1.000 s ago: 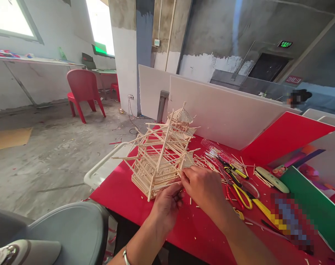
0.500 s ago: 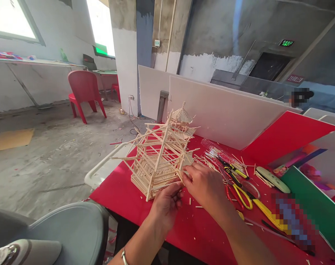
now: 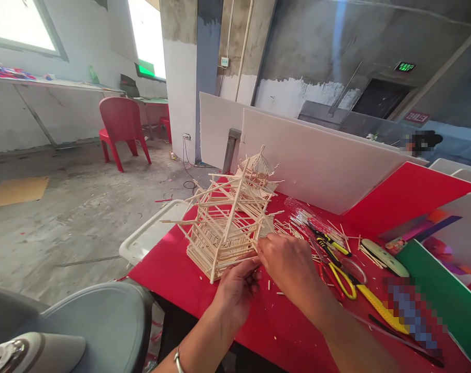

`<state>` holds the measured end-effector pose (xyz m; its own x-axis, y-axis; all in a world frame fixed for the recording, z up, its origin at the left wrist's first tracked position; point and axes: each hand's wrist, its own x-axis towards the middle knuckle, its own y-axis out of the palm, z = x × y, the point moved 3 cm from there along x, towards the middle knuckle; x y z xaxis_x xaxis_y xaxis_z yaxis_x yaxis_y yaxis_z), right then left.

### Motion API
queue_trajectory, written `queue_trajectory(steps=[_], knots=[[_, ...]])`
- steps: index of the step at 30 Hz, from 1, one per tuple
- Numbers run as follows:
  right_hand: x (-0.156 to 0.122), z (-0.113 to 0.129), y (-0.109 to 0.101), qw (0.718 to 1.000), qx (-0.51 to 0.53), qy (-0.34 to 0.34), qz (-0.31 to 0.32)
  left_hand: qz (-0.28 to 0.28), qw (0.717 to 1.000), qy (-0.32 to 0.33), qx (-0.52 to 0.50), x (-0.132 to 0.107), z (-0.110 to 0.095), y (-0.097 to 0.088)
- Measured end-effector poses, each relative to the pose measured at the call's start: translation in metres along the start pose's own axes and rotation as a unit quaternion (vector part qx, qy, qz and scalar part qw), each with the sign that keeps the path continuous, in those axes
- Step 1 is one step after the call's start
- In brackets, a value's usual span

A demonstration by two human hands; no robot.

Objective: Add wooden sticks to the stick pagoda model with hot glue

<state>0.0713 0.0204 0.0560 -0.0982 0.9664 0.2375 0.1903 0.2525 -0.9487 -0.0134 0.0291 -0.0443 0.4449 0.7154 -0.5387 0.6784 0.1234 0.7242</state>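
A tiered pagoda model (image 3: 227, 223) made of thin wooden sticks stands on the red table sheet (image 3: 181, 274). My left hand (image 3: 235, 292) sits at the model's near right corner, fingers curled against its base. My right hand (image 3: 287, 264) is beside it, fingertips pinched at the model's right edge, seemingly on a thin stick that I cannot make out clearly. Loose sticks (image 3: 287, 228) lie scattered just behind my right hand.
Yellow-handled scissors (image 3: 342, 277), a yellow-black cutter (image 3: 328, 239), a yellow ruler (image 3: 379, 308) and a clear stick packet (image 3: 309, 217) lie right of my hands. White foam boards (image 3: 316, 160) stand behind. Red (image 3: 406, 191) and green (image 3: 441, 290) sheets lean at right. A red chair (image 3: 120, 127) stands across the floor.
Both hands stay at the model's right corner with only slight finger shifts. The view has drifted a little to the right and down.
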Motion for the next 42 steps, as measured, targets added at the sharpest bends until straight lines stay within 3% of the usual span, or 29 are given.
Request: queue_trajectory(steps=[6, 15, 20, 24, 28, 35, 42], knots=[[0.002, -0.003, 0.000, 1.000, -0.003, 0.015, 0.002, 0.002, 1.000, 0.010, 0.013, 0.001, 0.001, -0.002], [0.001, 0.000, -0.002, 0.998, -0.037, -0.020, 0.036, 0.002, 1.000, 0.008, 0.013, 0.001, 0.001, -0.001], [0.004, 0.001, -0.001, 0.999, -0.042, -0.017, 0.017, 0.006, 1.000, 0.010, 0.010, 0.001, 0.002, -0.001], [0.003, -0.005, 0.001, 1.000, -0.009, 0.009, -0.001, 0.009, 1.000, 0.011, 0.007, 0.001, 0.001, 0.000], [0.000, -0.015, 0.001, 0.995, 0.089, 0.035, -0.035, 0.001, 1.000, 0.019, 0.008, 0.001, 0.000, 0.000], [-0.035, -0.045, -0.006, 0.938, 0.320, 0.078, -0.106, -0.006, 1.000, 0.010, 0.015, 0.001, 0.000, -0.004], [-0.089, -0.051, 0.018, 0.878, 0.451, 0.149, -0.055, -0.017, 0.999, 0.011, 0.046, 0.000, -0.005, -0.004]])
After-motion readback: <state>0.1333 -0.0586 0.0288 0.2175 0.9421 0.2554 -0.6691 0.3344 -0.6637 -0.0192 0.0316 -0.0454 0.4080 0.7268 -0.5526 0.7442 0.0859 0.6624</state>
